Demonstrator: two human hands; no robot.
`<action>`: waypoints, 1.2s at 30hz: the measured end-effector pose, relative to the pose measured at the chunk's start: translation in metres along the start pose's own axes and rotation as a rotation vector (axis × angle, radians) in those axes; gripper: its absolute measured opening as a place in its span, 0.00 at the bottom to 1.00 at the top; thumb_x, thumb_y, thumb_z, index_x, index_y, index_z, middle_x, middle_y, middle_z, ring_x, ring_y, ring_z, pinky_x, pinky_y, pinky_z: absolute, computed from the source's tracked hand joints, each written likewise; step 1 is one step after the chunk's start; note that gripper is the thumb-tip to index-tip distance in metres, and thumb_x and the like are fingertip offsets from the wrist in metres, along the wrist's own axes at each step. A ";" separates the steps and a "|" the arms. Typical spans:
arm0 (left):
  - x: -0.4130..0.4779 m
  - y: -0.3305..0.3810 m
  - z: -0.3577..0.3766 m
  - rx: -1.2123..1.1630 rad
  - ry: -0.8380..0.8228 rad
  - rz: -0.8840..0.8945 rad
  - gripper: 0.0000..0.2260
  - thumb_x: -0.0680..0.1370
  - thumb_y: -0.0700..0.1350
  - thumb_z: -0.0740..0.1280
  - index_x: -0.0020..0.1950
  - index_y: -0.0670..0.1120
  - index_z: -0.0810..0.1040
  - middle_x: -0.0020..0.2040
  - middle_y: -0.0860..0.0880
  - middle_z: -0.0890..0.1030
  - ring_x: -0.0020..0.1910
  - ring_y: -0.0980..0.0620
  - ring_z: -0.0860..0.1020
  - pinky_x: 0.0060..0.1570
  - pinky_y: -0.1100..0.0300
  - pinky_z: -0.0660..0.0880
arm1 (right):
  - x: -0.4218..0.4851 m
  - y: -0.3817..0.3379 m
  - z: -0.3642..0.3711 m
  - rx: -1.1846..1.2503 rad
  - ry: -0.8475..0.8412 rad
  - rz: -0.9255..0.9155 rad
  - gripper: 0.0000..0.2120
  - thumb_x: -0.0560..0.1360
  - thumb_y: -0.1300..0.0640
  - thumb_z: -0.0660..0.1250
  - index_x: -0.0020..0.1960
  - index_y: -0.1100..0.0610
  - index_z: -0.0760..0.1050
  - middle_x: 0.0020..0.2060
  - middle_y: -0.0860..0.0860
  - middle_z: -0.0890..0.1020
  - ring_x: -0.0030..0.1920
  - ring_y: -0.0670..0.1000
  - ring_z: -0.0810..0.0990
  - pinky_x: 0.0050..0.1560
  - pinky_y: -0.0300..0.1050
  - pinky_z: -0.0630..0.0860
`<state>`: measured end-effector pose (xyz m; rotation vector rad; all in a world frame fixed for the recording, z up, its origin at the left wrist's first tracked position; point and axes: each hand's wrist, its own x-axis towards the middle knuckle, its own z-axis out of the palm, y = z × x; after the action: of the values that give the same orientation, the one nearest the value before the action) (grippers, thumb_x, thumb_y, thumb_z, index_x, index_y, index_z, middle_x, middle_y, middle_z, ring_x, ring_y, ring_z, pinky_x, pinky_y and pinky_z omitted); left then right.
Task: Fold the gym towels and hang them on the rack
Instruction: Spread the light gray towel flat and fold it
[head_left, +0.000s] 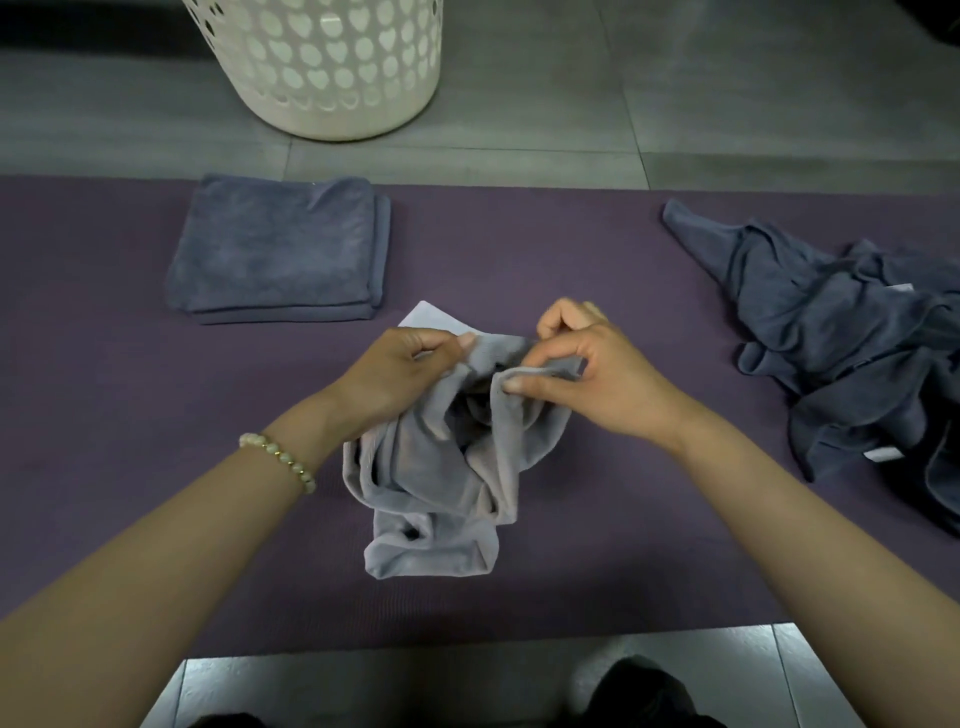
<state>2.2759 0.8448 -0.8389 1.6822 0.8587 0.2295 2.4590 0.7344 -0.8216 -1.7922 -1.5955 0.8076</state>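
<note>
Grey floor tiles (727, 104) are covered by a purple mat (130, 389). Dark towels (857, 353) are heaped unfolded at right, a folded stack (275, 249) laid at left. Between them, a crumpled pale towel (431, 493) is pinched by left hand (400, 374) and right hand (597, 379). Hanging is judged undone.

**Count on the mat: three lots of towels, one basket, two hands**

One purple mat (130, 364) spans the floor. One white perforated basket (332, 67) stands at 12 o'clock. Towels lie in three lots. One pale grey towel (436, 493) is at the centre. One folded stack (278, 249) at 10 o'clock shows two layered edges. One crumpled dark heap (852, 353) at 3 o'clock has an unclear towel count and shows two white tags, an upper label (903, 287) and a lower label (880, 455). Two hands are in view, the left hand (400, 374) and the right hand (597, 374). One beaded bracelet (278, 460) circles the left wrist.
</note>
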 end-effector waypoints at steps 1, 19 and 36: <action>-0.001 0.001 0.001 -0.022 -0.017 -0.008 0.23 0.80 0.53 0.61 0.41 0.32 0.73 0.36 0.46 0.70 0.36 0.51 0.68 0.40 0.59 0.69 | 0.002 -0.003 0.001 0.052 -0.017 0.004 0.08 0.68 0.43 0.71 0.39 0.48 0.82 0.43 0.46 0.74 0.48 0.46 0.71 0.54 0.31 0.66; -0.014 0.014 -0.008 0.022 -0.144 0.091 0.14 0.78 0.49 0.66 0.44 0.38 0.80 0.39 0.37 0.77 0.39 0.51 0.72 0.44 0.55 0.71 | 0.011 -0.012 0.012 0.302 0.028 0.120 0.08 0.72 0.53 0.72 0.44 0.56 0.76 0.32 0.56 0.80 0.32 0.42 0.73 0.36 0.35 0.69; -0.086 0.164 -0.088 0.047 0.422 0.214 0.17 0.75 0.55 0.65 0.37 0.42 0.68 0.30 0.49 0.72 0.24 0.61 0.71 0.29 0.68 0.67 | -0.041 -0.125 -0.142 0.269 0.251 0.115 0.06 0.72 0.59 0.72 0.42 0.63 0.80 0.37 0.59 0.84 0.38 0.48 0.79 0.41 0.36 0.74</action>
<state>2.2331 0.8471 -0.6384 1.8002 0.9948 0.7357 2.4859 0.6997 -0.6333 -1.7244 -1.1746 0.7741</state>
